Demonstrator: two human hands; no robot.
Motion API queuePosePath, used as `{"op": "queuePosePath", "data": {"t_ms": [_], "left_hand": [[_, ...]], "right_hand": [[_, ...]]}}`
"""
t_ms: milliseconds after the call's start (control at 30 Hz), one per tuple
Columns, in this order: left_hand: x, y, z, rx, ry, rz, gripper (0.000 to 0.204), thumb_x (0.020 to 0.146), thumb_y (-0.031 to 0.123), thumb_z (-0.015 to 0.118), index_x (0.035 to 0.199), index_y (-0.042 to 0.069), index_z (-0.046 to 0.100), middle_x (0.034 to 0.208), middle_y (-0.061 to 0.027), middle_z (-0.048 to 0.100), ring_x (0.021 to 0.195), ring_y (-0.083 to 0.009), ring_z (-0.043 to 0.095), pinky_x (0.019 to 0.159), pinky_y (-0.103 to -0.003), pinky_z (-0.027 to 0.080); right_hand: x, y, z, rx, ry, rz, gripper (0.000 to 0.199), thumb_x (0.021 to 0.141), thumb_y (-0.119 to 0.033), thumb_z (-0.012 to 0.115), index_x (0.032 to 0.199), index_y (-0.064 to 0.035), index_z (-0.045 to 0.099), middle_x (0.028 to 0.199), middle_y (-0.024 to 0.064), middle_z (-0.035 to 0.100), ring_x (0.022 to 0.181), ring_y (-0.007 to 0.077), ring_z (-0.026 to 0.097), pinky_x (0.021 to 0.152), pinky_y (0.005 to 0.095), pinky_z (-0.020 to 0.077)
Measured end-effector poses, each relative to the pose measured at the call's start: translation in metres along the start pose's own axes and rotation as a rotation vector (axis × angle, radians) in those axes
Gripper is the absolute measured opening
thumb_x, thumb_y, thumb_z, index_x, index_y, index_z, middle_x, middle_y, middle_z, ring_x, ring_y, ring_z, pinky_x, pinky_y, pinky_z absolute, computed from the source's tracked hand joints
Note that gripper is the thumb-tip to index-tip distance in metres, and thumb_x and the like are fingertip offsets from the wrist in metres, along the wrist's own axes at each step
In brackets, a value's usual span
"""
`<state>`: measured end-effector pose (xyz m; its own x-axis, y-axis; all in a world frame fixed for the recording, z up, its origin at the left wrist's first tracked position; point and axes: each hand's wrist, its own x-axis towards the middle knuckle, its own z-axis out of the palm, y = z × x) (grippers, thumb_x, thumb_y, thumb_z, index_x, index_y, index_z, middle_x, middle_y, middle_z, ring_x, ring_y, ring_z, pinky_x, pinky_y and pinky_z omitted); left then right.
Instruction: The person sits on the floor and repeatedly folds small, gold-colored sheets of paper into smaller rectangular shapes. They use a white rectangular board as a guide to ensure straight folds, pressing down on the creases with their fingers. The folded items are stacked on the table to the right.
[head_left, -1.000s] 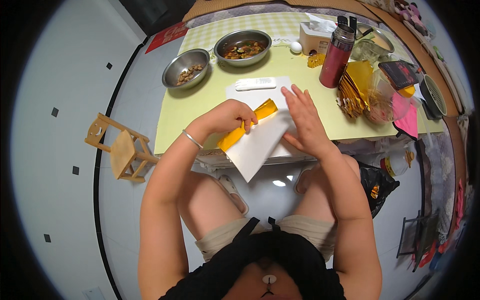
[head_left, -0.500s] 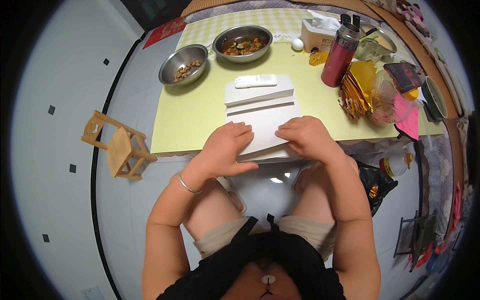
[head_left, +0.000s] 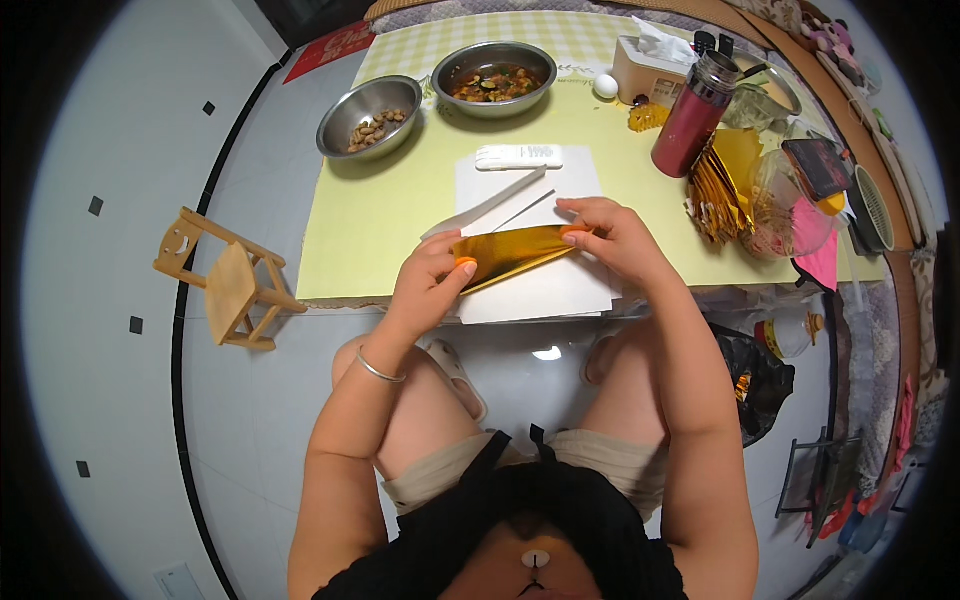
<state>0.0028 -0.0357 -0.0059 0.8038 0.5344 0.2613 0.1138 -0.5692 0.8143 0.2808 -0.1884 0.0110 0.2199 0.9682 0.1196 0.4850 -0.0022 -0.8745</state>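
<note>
A shiny gold paper (head_left: 518,252), folded into a long strip, stretches between my hands above the near edge of the table. My left hand (head_left: 428,285) pinches its left end, thumb on top. At the other end my right hand (head_left: 615,242) grips the upper corner between thumb and fingers. Beneath lie white paper sheets (head_left: 545,302); a white folded flap (head_left: 490,208) stands up aslant behind the gold paper. On the far part of the white sheets rests a flat white oblong object (head_left: 518,157). The fingertips behind the gold paper are partly hidden.
Steel bowls of peanuts (head_left: 372,130) and of food in sauce (head_left: 495,82) stand at the back left. To the right are a red flask (head_left: 690,120), a stack of gold paper (head_left: 725,190), a tissue box (head_left: 645,75) and an egg (head_left: 606,87). A wooden chair (head_left: 237,285) stands left.
My hands were resting flat on the folded white paper. Now they hold up a folded gold paper, and the white flap has swung aslant.
</note>
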Motion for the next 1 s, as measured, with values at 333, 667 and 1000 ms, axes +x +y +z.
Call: {"op": "queuePosePath", "data": {"t_ms": [333,667,1000], "left_hand": [[0.001,0.017,0.007,-0.16,0.135,-0.066,0.014,0.087,0.012,0.072,0.089,-0.002,0.074,0.1,-0.0167,0.073,0.125,-0.0336,0.061,0.105,-0.039,0.046],[-0.007,0.0,0.014,0.372,0.378,0.024,0.018,0.074,0.012,0.077,0.069,-0.001,0.064,0.089,-0.0116,0.067,0.103,-0.0346,0.059,0.086,-0.043,0.049],[-0.008,0.024,0.01,0.728,0.394,-0.011,0.04,0.08,0.022,0.075,0.112,0.0,0.065,0.119,-0.0188,0.063,0.12,-0.0374,0.053,0.103,-0.048,0.041]], "right_hand": [[-0.002,-0.011,-0.007,0.067,-0.21,-0.116,0.02,0.087,-0.016,0.076,0.077,-0.0007,0.067,0.134,0.0119,0.067,0.138,0.0311,0.047,0.112,0.0444,0.0391],[0.037,0.0,0.026,-0.09,0.121,0.142,0.022,0.085,-0.025,0.079,0.088,-0.0041,0.072,0.093,0.0095,0.07,0.082,0.0236,0.066,0.074,0.0345,0.0517],[0.053,-0.01,0.056,-0.464,0.291,0.087,0.024,0.083,-0.031,0.078,0.082,-0.0084,0.072,0.089,0.0068,0.067,0.082,0.0271,0.065,0.072,0.0403,0.0514]]}}
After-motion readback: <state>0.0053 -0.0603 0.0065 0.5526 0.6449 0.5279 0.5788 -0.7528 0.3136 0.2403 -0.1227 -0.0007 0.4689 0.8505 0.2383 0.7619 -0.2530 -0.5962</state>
